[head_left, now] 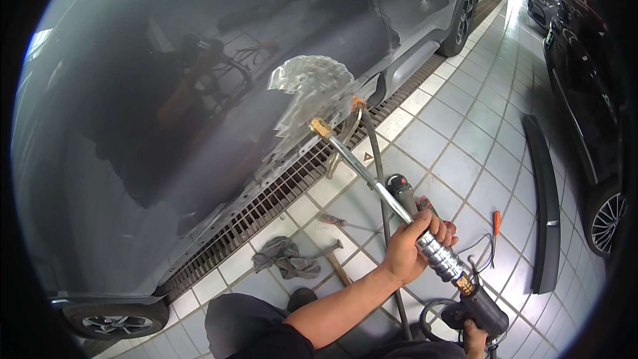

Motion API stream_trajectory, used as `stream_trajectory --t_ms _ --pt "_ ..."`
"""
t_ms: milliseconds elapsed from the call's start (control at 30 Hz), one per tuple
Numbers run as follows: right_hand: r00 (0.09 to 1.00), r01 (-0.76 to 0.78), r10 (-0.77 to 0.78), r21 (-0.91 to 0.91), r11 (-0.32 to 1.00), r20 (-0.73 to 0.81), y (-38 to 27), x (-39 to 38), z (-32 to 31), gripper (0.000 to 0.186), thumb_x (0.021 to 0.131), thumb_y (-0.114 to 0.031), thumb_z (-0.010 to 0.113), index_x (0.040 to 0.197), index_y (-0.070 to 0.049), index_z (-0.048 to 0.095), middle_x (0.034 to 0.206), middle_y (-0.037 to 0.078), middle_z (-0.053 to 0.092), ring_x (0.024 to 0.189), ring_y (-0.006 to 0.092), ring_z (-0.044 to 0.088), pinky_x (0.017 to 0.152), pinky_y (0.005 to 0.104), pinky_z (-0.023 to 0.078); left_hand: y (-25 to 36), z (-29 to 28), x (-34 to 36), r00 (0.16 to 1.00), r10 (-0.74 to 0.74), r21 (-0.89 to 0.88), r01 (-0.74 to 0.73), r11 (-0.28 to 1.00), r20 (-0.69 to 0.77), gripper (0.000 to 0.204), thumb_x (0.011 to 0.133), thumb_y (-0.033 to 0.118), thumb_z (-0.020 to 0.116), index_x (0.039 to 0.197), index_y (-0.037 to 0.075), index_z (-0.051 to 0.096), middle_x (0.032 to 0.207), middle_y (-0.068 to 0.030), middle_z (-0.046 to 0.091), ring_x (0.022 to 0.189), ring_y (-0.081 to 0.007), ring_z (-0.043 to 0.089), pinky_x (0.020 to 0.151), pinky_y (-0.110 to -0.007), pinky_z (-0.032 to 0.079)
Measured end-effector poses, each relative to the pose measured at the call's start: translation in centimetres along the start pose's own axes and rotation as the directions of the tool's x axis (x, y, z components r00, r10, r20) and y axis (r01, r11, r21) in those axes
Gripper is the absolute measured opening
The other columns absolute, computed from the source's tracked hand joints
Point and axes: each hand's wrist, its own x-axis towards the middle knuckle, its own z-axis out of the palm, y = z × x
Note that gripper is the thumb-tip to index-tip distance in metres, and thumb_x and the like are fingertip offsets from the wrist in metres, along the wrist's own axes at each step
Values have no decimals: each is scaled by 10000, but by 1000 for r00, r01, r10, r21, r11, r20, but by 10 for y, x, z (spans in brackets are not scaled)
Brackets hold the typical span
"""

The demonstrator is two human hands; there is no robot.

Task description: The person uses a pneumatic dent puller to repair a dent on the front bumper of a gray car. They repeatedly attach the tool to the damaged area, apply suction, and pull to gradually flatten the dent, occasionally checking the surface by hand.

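Observation:
A dent-puller gun [485,312] with a long chrome shaft slants up and left toward a grey car's side. My left hand [409,246] is wrapped round the shaft just above its ribbed slide weight [440,257]. Low at the right, my right hand [474,339] is closed round the black pistol grip, partly cut off by the lower edge. The shaft's brass tip [321,127] is at the lower part of a bare-metal patch [309,83] on the door [199,126]; contact I cannot tell. A copper-coloured clamp [359,103] with a thick cable sits on the sill edge.
A floor grate [266,193] runs beneath the car. On the tiles lie a grey rag [289,258], a hammer [339,266], a power tool [400,188], an orange-handled screwdriver [496,223] and a black trim strip [545,206]. Another black car [591,93] stands at right.

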Motion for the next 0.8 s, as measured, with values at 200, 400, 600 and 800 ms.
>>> stream_trajectory --t_ms 200,400,600,800 --pt "1000 -14 17 -143 990 18 3 0 -7 610 770 -481 748 1108 3 596 867 63 650 842 173 599 801 312 452 4 -2 -1 996 19 0 -19 1000 -89 308 976 357 465 790 111 450 771 -32 458 796 -183 473 921 -427 423" --pt "997 -31 41 -159 987 60 -12 0 0 622 764 -525 736 1068 3 613 858 57 650 835 165 591 781 313 453 27 -7 6 992 60 -38 -65 997 -112 353 981 386 422 766 107 447 742 -39 450 737 -197 473 838 -387 433" --pt "992 15 -29 113 993 127 -29 12 18 569 751 -347 785 1134 13 569 830 96 650 741 203 623 683 318 493 -8 0 -2 977 129 -2 -131 991 -168 275 967 339 453 854 90 472 798 -45 469 792 -208 487 842 -388 437" --pt "960 -265 272 508 819 62 -26 32 20 542 768 -463 723 951 7 524 650 186 603 460 277 576 417 410 501 -4 12 7 929 159 211 -91 973 -334 291 999 359 451 965 74 502 914 -52 521 971 -207 553 896 -366 456"
